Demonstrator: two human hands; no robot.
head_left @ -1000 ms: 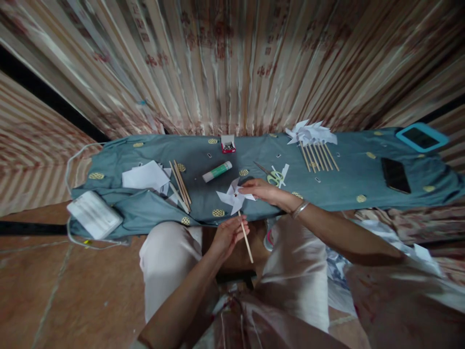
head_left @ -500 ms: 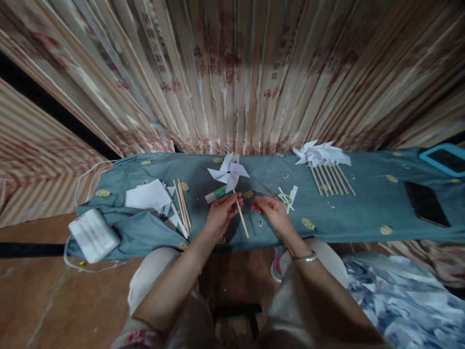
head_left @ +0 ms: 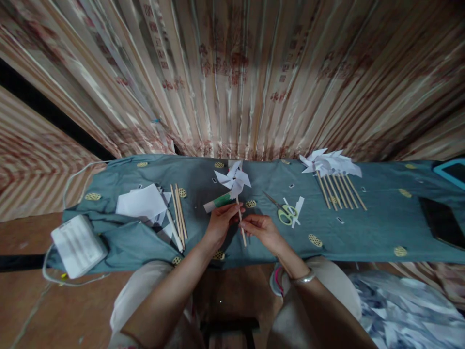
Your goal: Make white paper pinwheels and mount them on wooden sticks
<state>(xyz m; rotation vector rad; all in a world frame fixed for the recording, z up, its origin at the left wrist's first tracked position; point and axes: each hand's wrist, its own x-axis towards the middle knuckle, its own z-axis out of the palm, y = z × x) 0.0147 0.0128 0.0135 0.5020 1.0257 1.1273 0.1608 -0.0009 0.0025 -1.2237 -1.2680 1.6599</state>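
Observation:
A white paper pinwheel (head_left: 234, 179) on a thin wooden stick is held over the middle of the cloth-covered table. My left hand (head_left: 220, 224) is closed around the stick just under the paper blades. Lower down, my right hand (head_left: 262, 231) pinches the same stick between thumb and fingers. Scissors with green handles (head_left: 286, 214) lie to the right of my right hand, beside white paper strips (head_left: 298, 209). Partly behind my left hand is a green and white strip-like packet (head_left: 218, 201).
Several finished pinwheels (head_left: 332, 163) lie in a row at the right. A black phone (head_left: 441, 220) and a blue-framed device (head_left: 454, 172) are farther right. To the left are white paper sheets (head_left: 140, 203), wooden sticks (head_left: 178, 211) and a white box with a cable (head_left: 79, 246).
My right hand has moved left and taken hold of the lower stick. The pinwheel stands slightly more upright in my left hand. The whole view has shifted a little.

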